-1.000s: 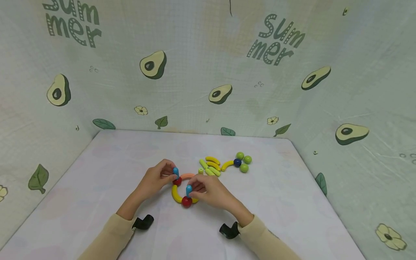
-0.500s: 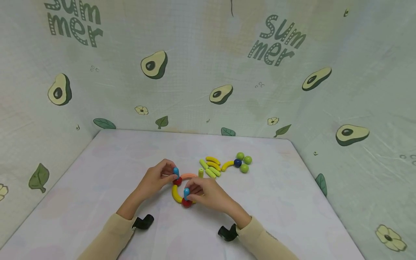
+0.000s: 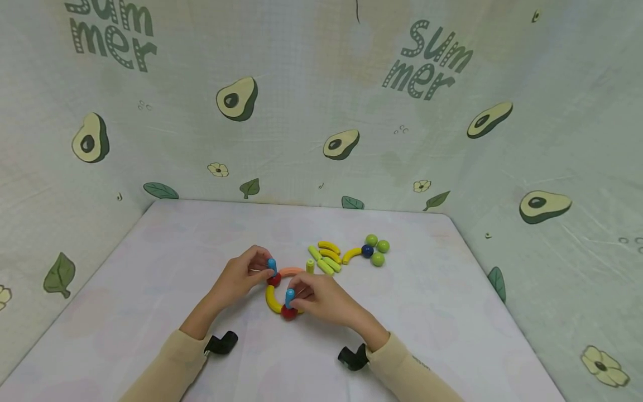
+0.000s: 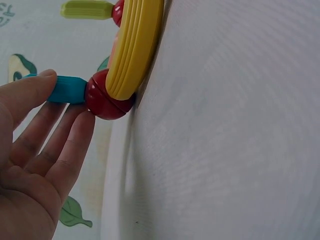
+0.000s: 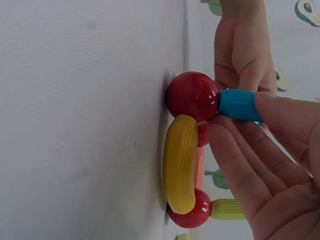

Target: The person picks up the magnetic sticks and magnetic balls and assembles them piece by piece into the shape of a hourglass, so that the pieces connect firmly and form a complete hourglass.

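Note:
On the table lies a ring of curved yellow rods, a curved orange rod and red balls. My left hand pinches a blue rod between thumb and fingers; the rod stands on the ring's left red ball. At the ring's front, my right hand pinches a second blue rod, its lower end against the front red ball. A light green rod stands upright on another red ball of the ring, which my right hand partly hides in the head view.
Behind the ring lie loose light green rods and curved yellow rods. To their right, another yellow rod touches a dark blue ball, with green balls around it. A printed cloth hangs behind the table.
My right hand has shifted slightly left and toward me with its blue rod, then edged back a little. The left hand holds its place.

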A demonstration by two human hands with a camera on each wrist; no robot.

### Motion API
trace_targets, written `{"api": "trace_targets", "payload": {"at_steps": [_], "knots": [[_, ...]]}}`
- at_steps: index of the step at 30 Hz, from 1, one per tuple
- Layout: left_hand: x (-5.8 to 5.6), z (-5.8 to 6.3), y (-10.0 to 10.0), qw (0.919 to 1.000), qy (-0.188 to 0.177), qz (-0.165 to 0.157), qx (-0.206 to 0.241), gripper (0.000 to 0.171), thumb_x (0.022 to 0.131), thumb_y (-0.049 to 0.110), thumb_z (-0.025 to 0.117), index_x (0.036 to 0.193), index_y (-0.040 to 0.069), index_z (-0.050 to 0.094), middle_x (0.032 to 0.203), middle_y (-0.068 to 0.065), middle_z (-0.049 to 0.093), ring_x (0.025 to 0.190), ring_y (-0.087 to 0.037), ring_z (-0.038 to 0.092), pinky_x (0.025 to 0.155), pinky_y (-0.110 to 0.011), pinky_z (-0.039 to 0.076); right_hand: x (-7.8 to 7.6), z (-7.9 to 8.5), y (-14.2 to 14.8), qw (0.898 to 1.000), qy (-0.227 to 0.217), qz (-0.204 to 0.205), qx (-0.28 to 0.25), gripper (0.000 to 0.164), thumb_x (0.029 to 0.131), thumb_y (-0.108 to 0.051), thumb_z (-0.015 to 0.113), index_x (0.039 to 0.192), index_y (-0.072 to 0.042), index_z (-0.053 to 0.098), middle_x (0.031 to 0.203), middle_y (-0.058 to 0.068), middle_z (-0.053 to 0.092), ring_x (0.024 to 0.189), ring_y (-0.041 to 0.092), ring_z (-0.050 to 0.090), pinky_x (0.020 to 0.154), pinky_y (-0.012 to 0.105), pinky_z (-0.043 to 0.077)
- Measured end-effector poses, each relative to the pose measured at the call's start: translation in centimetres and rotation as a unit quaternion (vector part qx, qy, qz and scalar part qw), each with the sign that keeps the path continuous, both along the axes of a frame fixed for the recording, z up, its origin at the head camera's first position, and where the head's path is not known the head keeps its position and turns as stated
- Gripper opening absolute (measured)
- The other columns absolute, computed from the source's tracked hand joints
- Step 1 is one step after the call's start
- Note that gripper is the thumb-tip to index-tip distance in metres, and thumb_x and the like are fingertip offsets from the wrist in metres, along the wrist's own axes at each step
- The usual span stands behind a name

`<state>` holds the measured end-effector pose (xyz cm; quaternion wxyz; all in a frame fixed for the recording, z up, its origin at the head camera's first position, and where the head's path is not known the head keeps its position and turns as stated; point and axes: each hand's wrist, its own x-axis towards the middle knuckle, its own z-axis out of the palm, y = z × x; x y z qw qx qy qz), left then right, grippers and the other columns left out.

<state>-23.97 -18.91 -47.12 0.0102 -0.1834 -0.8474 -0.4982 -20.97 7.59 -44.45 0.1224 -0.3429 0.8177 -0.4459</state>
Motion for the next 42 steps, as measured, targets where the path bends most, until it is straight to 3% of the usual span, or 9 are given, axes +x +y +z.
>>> {"api": "trace_targets", "payload": {"at_steps": [13,25,30,38,42], "knots": [[-0.1,-0.2,0.1,1.0,-0.003,0.006,-0.005,0.031,0.097,0.016,0.079,0.122,0.018,0.06,0.112,-0.001,0.072,0.107,-0.021,0.073,0.09,-0.029,0.061,-0.3,-0.1,0.3,1.0,0.009,0.004,0.001,0.025,0.099,-0.008,0.077,0.122,-0.012,0.067,0.11,-0.005,0.074,0.102,0.002,0.071,0.091,0.023,0.059],[-0.2,-0.2,0.0,1.0,-0.002,0.003,-0.007,0.031,0.097,0.016,0.079,0.122,0.018,0.06,0.111,-0.001,0.072,0.106,-0.02,0.073,0.092,-0.031,0.061,-0.3,0.1,0.4,1.0,-0.005,0.013,-0.001,0.025,0.099,-0.008,0.076,0.123,-0.011,0.068,0.11,-0.006,0.073,0.1,0.003,0.071,0.088,0.022,0.059],[-0.1,-0.1,0.2,0.9999,-0.006,0.008,-0.013,0.032,0.097,0.016,0.08,0.123,0.018,0.06,0.112,-0.001,0.072,0.107,-0.021,0.073,0.092,-0.032,0.061,-0.5,0.8,1.3,1.0,0.017,0.01,0.016,0.033,0.101,-0.014,0.076,0.133,-0.01,0.068,0.116,-0.006,0.074,0.101,0.003,0.07,0.092,0.024,0.058],[-0.2,-0.1,0.3,0.9997,-0.007,0.012,-0.018,0.032,0.097,0.016,0.079,0.123,0.018,0.06,0.113,-0.002,0.072,0.107,-0.02,0.072,0.092,-0.031,0.061,-1.4,2.5,3.7,0.998,0.064,-0.013,0.015,0.028,0.099,-0.011,0.077,0.126,-0.011,0.071,0.12,0.008,0.075,0.103,0.01,0.071,0.095,0.036,0.061],[-0.1,-0.1,0.2,0.9996,-0.01,0.015,-0.022,0.032,0.097,0.016,0.079,0.123,0.017,0.06,0.113,-0.002,0.072,0.107,-0.02,0.072,0.092,-0.031,0.061,-2.0,3.2,5.2,0.995,0.091,-0.045,0.023,0.029,0.098,-0.013,0.078,0.126,-0.009,0.071,0.12,0.005,0.075,0.103,0.011,0.071,0.094,0.036,0.061]]}}
